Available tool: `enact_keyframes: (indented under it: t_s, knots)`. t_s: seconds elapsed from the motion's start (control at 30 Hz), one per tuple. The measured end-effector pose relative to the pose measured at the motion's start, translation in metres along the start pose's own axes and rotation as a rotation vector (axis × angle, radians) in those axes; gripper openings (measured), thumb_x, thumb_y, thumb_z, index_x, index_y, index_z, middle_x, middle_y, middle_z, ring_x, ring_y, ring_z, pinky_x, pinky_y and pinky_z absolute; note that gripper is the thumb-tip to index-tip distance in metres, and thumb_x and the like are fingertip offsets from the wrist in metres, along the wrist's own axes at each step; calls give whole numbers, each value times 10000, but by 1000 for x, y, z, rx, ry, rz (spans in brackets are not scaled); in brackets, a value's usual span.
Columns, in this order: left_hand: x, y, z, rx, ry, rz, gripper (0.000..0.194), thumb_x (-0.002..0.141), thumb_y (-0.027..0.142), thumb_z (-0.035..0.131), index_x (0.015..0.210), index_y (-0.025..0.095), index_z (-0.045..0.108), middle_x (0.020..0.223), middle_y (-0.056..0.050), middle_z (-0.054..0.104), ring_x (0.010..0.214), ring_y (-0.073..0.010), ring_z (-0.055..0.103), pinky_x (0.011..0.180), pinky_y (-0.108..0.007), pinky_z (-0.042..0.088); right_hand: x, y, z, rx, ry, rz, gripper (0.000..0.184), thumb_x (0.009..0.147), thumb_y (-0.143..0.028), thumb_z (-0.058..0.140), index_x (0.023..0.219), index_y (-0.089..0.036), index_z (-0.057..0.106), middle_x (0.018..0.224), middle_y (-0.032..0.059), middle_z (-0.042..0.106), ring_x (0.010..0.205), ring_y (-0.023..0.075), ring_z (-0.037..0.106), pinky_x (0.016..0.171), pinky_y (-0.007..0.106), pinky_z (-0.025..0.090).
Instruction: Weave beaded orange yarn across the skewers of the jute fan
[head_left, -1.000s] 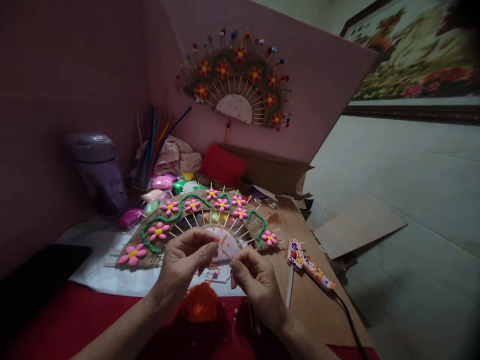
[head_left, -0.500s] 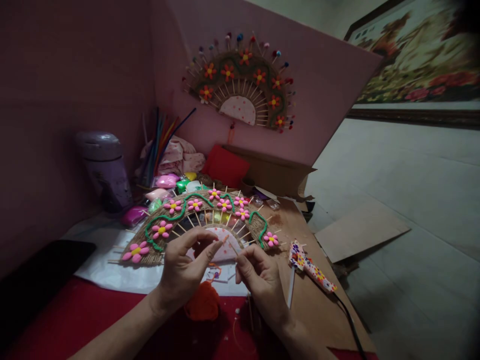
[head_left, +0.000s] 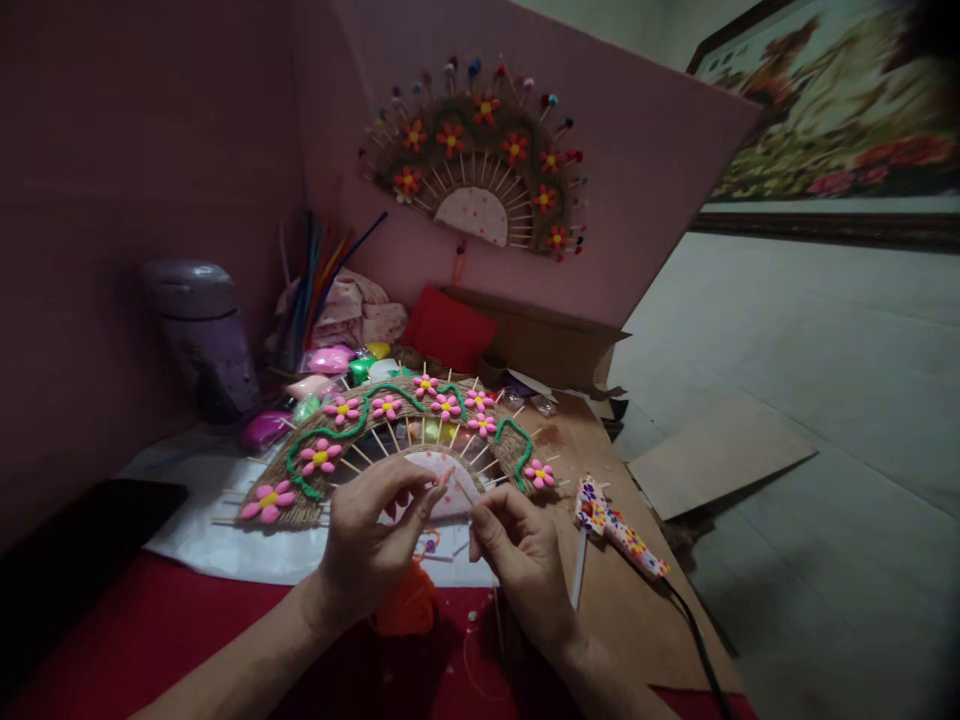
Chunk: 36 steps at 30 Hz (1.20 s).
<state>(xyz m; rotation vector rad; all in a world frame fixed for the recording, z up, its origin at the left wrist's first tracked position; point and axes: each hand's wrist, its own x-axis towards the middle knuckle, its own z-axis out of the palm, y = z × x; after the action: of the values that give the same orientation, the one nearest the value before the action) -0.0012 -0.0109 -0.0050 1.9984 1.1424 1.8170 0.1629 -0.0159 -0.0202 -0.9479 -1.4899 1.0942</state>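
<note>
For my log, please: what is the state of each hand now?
Left hand: closed, apparently pinching thin orange yarn.
Right hand: closed, pinching a thin tan wooden stick.

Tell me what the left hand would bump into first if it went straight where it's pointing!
The left hand would probably meet the thin stick held by the right hand, though depth is unclear.

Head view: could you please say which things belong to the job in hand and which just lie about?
Likely job things:
- thin tan stick, in the right hand
- orange yarn ball
- pink-flowered twine fan

Likely lying about:
- lidded purple tumbler
- rectangular brown cardboard
</note>
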Motion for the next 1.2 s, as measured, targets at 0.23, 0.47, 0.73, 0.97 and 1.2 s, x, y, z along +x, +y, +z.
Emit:
enact_keyframes:
  t_s: [0.23,0.47,0.73,0.97,1.2]
  knots:
    - [7,-5,1,-824,-31,-876,111,728,201,705,725,153,605,573,22,535,459,-66,446,389,-150,324,0,1,-2,-288,109,-182,194,904,-288,530,750,-176,570,621,-20,530,560,108,483,528,221,355]
    - [13,-22,-6,-1488,-92,-1254,200,901,158,457,738,113,565,552,20,448,414,-60,408,288,-107,258,2,0,-6,-708,137,-449,110,890,-167,529,809,-186,600,787,40,601,757,169,564,659,264,407]
    - [14,-21,-4,-1496,-111,-1269,294,938,174,357,739,111,564,547,5,473,386,-61,410,278,-112,293,5,3,-4,-948,48,-475,115,866,-157,546,768,-180,602,819,62,594,784,204,544,678,310,393]
    - [13,-18,-3,-1431,-96,-1327,242,914,143,390,743,122,561,528,7,485,355,-61,403,264,-117,262,5,8,-5,-695,177,-386,131,929,-175,435,846,-185,536,708,18,557,641,156,528,586,267,379]
    - [9,-13,5,-1238,-185,-1537,124,859,143,510,781,81,583,522,-16,548,327,-66,452,230,-110,230,15,1,2,-262,-3,-203,94,895,-263,537,866,-185,579,758,-3,530,661,120,509,577,231,398]
